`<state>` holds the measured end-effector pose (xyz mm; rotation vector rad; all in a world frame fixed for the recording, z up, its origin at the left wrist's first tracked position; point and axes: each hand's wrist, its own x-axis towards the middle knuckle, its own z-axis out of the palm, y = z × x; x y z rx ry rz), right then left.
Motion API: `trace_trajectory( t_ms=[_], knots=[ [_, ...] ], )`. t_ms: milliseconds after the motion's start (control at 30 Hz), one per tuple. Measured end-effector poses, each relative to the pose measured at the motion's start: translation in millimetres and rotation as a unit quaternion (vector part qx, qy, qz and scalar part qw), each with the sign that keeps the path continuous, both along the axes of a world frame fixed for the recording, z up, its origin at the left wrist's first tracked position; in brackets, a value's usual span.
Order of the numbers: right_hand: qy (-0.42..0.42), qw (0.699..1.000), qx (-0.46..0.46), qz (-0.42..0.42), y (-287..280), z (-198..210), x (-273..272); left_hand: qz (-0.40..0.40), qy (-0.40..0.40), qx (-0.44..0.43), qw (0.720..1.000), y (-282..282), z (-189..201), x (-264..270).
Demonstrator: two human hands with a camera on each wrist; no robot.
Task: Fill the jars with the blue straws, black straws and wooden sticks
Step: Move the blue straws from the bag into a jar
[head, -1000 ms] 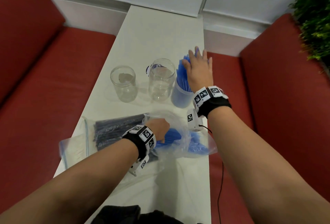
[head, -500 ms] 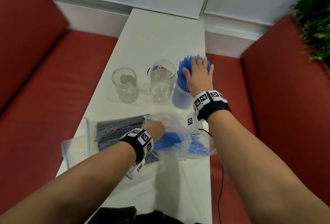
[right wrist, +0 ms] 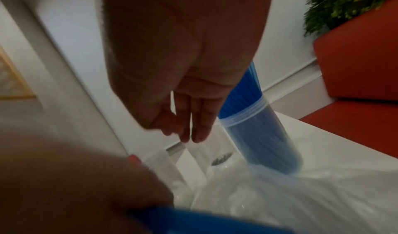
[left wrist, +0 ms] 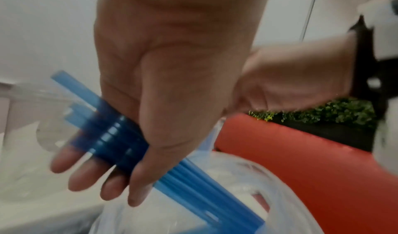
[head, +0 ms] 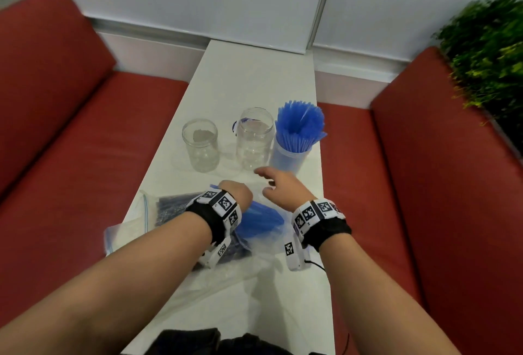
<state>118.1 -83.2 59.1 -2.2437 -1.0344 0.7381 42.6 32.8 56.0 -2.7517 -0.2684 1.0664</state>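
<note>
Three jars stand in a row on the white table [head: 254,85]. The left jar [head: 200,145] and middle jar [head: 254,139] are clear and hold no straws. The right jar [head: 288,153] is packed with blue straws [head: 301,125] fanning out at its top. My left hand [head: 236,193] grips a bundle of blue straws [left wrist: 112,132], their far ends still inside a clear plastic bag [left wrist: 247,178]. My right hand [head: 278,187] hovers open just right of it, fingers [right wrist: 193,127] relaxed and holding nothing. A zip bag of black straws [head: 175,207] lies left of my left wrist.
Red bench cushions [head: 70,142] flank the narrow table on both sides, and the filled jar stands near the table's right edge. A green plant [head: 486,51] sits behind the right cushion. A second, pale zip bag [head: 124,233] pokes out under the black straws.
My right hand has come off the top of the straws in the right jar and drawn back beside my left hand. My left hand has shifted forward with its blue bundle.
</note>
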Motion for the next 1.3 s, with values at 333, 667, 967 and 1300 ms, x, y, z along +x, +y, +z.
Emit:
trace_trajectory(
  t_ms=[333,667,967,1300],
  knots=[
    [0.108,0.982,0.065,-0.143,10,-25,-38,-0.143,-0.140,0.083,0.976,-17,100,4],
    [0.229,0.917,0.279,-0.170,20,20,-37,-0.114,-0.458,-0.158,0.867,0,154,7],
    [0.229,0.877,0.365,-0.213,7,75,-24,0.198,-0.655,-0.490,0.541,23,122,5],
    [0.223,0.820,0.476,-0.225,15,149,-22,0.531,-0.069,-0.814,0.226,-3,35,-18]
  ],
)
